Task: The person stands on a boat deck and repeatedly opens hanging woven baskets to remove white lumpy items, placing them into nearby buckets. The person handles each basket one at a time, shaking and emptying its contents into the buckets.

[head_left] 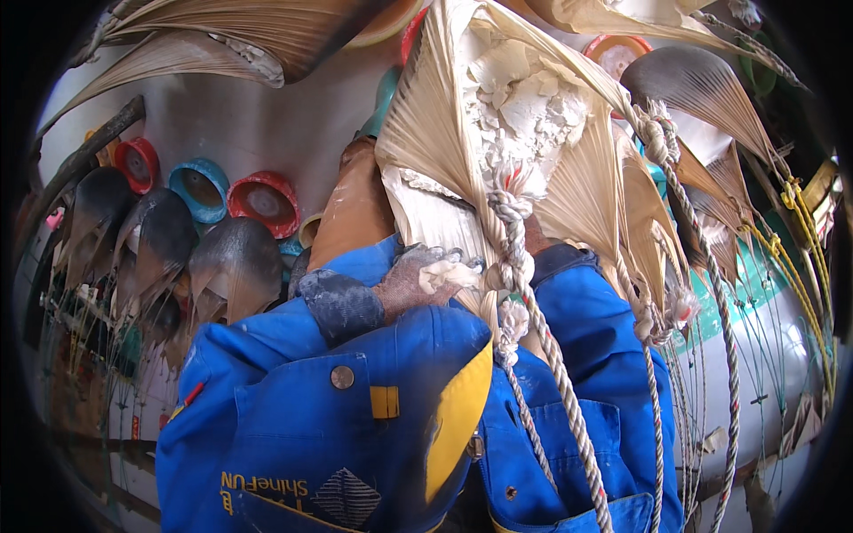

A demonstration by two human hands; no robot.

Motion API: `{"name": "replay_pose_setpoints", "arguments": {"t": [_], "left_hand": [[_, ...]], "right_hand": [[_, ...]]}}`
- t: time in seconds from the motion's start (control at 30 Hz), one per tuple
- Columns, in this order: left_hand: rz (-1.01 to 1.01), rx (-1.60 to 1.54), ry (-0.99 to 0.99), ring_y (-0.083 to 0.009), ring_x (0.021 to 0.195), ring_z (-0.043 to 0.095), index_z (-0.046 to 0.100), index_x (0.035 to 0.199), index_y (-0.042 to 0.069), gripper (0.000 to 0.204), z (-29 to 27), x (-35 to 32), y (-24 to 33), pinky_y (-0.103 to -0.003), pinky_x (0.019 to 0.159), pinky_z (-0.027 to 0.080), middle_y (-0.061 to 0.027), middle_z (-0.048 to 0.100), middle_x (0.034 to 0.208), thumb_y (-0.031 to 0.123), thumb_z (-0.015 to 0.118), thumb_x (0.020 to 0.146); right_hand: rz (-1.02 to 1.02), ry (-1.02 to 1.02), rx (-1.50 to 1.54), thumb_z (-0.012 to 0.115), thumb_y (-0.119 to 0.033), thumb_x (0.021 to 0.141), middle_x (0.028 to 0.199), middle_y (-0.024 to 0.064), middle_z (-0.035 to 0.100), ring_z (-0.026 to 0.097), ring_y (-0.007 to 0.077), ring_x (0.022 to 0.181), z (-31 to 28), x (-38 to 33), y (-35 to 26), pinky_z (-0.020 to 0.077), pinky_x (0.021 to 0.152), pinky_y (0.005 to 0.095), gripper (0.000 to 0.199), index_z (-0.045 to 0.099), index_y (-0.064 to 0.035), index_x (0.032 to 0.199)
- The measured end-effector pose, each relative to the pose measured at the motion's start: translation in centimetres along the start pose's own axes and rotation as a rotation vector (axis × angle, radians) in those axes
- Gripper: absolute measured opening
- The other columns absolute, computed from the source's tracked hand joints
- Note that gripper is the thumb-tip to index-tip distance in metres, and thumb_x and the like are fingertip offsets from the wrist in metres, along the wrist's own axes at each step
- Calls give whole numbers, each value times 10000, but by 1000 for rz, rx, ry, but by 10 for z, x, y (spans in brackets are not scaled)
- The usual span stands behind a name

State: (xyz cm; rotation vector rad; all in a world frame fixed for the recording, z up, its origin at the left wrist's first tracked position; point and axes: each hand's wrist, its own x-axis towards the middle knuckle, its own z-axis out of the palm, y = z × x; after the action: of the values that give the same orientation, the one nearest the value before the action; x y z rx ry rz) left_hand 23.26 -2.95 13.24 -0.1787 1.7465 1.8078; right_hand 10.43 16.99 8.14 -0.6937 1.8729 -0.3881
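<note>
A large cream pleated, fan-like sheet (431, 124) stands before me, bent around a mass of flaky white chunks (533, 107). At its lower end my left hand (413, 280), dusty with white, is closed with curled fingers around a pale whitish lump (447, 275). A thick knotted rope (511, 213) runs down beside that hand, with a second frayed knot (513, 324) just below. My right hand (536, 235) is mostly hidden behind the rope and the pleats. Only a bit of it shows above the dark cuff, and its fingers cannot be seen.
Red bowls (264, 202) and a blue bowl (198, 190) line the left background. Several dark-topped pleated pieces (235, 271) hang below them. More ropes (711, 258) and yellow cords (791, 253) hang on the right, near a pale rounded surface (755, 373).
</note>
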Motion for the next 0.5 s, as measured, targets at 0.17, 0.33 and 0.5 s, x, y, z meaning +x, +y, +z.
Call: {"name": "replay_pose_setpoints", "arguments": {"t": [0.17,0.33,0.5], "left_hand": [[59,59,-6,-347,935,596,663,1066,167,269,8,-5,-2,-447,839,472,-122,633,1088,324,606,855],[78,56,-11,-344,951,590,649,1087,153,287,11,-4,3,-447,861,456,-126,628,1098,316,592,858],[90,53,-11,-341,968,583,636,1108,139,305,16,-8,4,-448,884,441,-129,623,1108,309,578,861]], "right_hand": [[68,-186,104,486,-155,864,910,237,615,633,350,886,-39,-53,-23,508,759,457,302,649,-133,1117],[-80,60,-62,512,-122,831,845,196,619,638,349,826,-24,-29,-15,507,707,465,222,665,-78,986],[119,-66,-142,513,-109,829,876,188,623,643,347,833,-41,-21,-13,508,695,461,205,670,-62,953]]}}
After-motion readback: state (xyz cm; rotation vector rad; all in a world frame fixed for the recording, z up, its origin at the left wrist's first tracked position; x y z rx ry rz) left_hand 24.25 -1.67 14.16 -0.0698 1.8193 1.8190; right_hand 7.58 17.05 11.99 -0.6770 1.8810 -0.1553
